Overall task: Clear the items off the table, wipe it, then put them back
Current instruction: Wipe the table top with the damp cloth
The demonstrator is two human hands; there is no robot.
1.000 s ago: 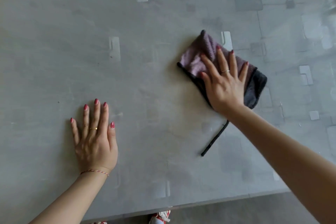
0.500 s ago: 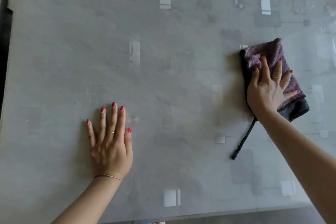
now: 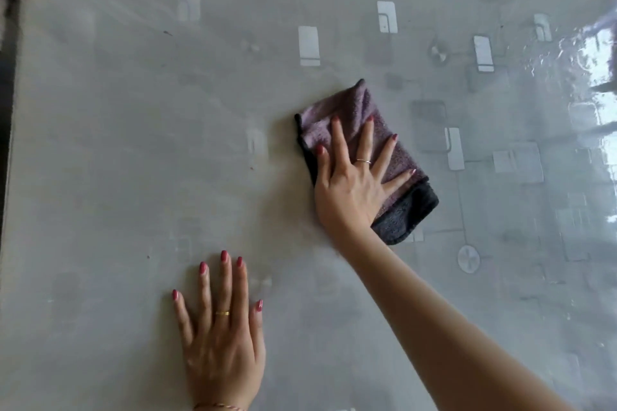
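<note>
While flat on the cloth [image 3: 364, 157] near mid-counter, right hand [image 3: 350, 190] spread wide, palm and fingers [image 3: 367, 140] pressing the purple-and-dark fold down, pinching nothing. Left hand [image 3: 220, 344] likewise spread, laid bare on the counter [image 3: 117, 143] at the near edge, holding nothing, likely just bracing. No items anywhere on the visible surface, so clearing looks done. Wiping apparently under way: cloth a little right of centre, a few small specks showing on the far-left and left stretches, glare on the far-right corner hiding whether that part is clean. Left to do, by this view: finish the wipe, then bring the items back; none of them in sight.
</note>
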